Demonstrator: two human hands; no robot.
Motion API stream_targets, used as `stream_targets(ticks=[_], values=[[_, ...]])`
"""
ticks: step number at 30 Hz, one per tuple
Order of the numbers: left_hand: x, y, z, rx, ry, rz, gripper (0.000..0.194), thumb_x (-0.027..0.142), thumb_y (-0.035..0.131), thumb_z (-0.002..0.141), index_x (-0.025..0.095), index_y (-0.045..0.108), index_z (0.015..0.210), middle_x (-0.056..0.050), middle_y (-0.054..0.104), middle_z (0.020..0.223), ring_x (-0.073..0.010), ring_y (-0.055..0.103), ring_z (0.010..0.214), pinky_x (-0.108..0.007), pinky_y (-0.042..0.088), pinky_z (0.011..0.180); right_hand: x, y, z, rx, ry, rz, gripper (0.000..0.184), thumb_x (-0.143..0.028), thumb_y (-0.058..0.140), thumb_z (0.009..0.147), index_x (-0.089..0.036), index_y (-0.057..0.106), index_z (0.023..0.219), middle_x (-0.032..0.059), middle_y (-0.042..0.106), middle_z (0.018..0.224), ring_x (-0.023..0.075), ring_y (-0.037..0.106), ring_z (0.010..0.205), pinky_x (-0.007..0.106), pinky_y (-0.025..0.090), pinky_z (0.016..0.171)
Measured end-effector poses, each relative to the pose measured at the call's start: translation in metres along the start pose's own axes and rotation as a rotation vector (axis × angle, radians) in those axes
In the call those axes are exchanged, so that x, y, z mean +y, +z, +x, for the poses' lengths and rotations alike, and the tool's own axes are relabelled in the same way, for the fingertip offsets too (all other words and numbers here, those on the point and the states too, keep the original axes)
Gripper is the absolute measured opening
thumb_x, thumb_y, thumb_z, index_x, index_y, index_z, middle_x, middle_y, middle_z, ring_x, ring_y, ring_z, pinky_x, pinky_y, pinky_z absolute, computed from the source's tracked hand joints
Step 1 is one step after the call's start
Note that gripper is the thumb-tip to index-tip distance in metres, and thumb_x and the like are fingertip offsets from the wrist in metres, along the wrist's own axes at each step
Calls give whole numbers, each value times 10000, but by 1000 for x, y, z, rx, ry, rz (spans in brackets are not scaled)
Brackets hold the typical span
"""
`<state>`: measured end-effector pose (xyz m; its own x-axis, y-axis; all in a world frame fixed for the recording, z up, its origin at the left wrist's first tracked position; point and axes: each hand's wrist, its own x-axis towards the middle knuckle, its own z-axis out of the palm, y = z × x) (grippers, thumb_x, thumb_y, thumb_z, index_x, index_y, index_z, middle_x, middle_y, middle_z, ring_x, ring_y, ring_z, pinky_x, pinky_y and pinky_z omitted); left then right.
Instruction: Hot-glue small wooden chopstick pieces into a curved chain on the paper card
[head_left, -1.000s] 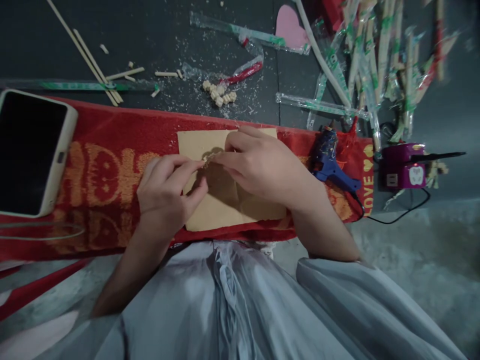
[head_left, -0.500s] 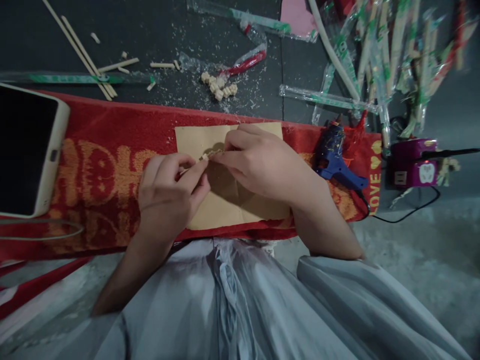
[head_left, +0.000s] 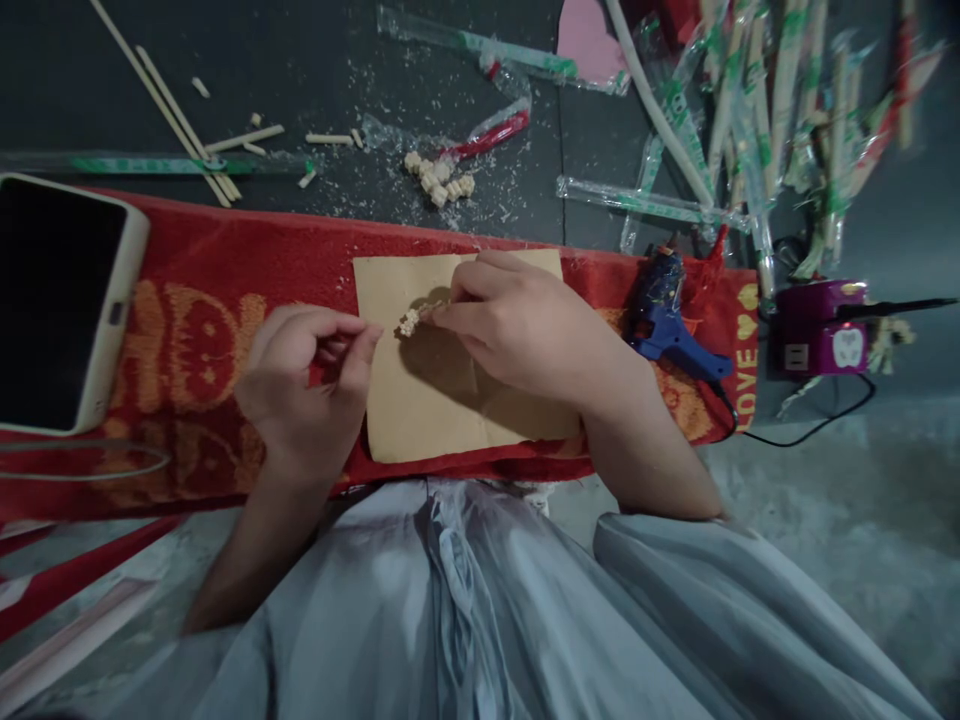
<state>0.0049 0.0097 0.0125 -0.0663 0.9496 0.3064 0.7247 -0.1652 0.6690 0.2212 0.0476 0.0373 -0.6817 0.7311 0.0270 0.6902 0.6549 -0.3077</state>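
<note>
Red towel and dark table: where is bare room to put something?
The towel is bare between the pale-cased phone and left hand; the table, mostly, between long wooden sticks and upper clear plastic wrapper. Plastic-wrapped sticks crowd its right end.

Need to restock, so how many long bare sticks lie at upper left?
2. The left stick runs down from the top edge; the right stick lies close beside it. Both cross the green-printed wrapper. More may lie out of frame.
</note>
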Motion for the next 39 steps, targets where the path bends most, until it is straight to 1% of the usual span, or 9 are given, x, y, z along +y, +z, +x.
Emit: stream_targets(ticks=[4, 10, 13, 17, 22, 27, 31, 36, 39], values=[[-2, 2, -1, 11, 4, 67, 202, 321, 686, 937, 283, 657, 741, 17, 689, 742, -182, 605, 675, -378, 513, 686, -2, -1, 0, -6, 10, -7, 385, -112, 412, 1067, -128, 796, 1078, 88, 667, 956, 198, 566, 917, 342, 447, 837], [-10, 3, -4, -141, 58, 112, 216, 358, 573, 1046, 291, 738, 924, -41, 778, 965, -238, 718, 945, -413, 557, 864, -4, 2, -1, 24, 2, -37, 404, -115, 392, 1068, -145, 795, 1068, 91, 685, 982, 207, 592, 943, 359, 476, 864], [-11, 5, -4, -151, 73, 135, 221, 347, 554, 1061, 297, 757, 989, -46, 784, 998, -230, 728, 946, -398, 568, 843, -3, 0, -4, 44, 3, -23, 405, -127, 387, 1073, -158, 791, 1080, 83, 686, 981, 201, 594, 935, 359, 482, 857], [-9, 3, -4, -147, 102, 155, 227, 305, 546, 1054, 292, 771, 1021, -53, 784, 1014, -231, 728, 941, -389, 567, 833, -2, -16, -12, 21, 38, -9, 385, -130, 402, 1068, -165, 785, 1084, 79, 689, 965, 198, 591, 901, 350, 467, 812], [-7, -5, -7, -170, 279, 187, 232, 200, 582, 1007, 260, 803, 1044, -62, 771, 961, -244, 687, 901, -401, 524, 833, -12, -32, -28, -126, 98, -64, 322, -95, 464, 1042, -131, 783, 1020, 95, 700, 898, 214, 590, 843, 348, 416, 731], [-2, -8, -12, -362, 476, 251, 227, 253, 601, 1022, 269, 789, 1150, -64, 732, 962, -236, 613, 852, -390, 477, 787, -30, -21, -45, -164, 155, -70, 213, -95, 569, 1027, -117, 773, 1086, 105, 753, 941, 220, 629, 847, 341, 436, 722], [4, -4, -12, -422, 468, 301, 316, 287, 574, 1042, 278, 747, 1306, -92, 687, 958, -278, 593, 895, -413, 443, 779, -41, -9, -58, -138, 209, -60, 218, -87, 599, 1019, -107, 772, 1150, 108, 794, 1001, 230, 668, 860, 345, 486, 740], [4, -2, -9, -460, 489, 315, 314, 315, 605, 1029, 271, 752, 1303, -98, 664, 935, -281, 597, 886, -413, 436, 772, -44, -3, -72, 0, 233, -48, 282, -55, 544, 1021, -116, 776, 1170, 82, 786, 937, 216, 674, 839, 324, 519, 766], [2, -3, -11, -367, 491, 301, 275, 292, 586, 1039, 287, 773, 1239, -73, 664, 882, -250, 589, 823, -399, 427, 748, -40, 0, -74, 125, 257, -124, 286, -90, 510, 1039, -131, 793, 1032, 77, 745, 850, 216, 637, 781, 327, 492, 730]])
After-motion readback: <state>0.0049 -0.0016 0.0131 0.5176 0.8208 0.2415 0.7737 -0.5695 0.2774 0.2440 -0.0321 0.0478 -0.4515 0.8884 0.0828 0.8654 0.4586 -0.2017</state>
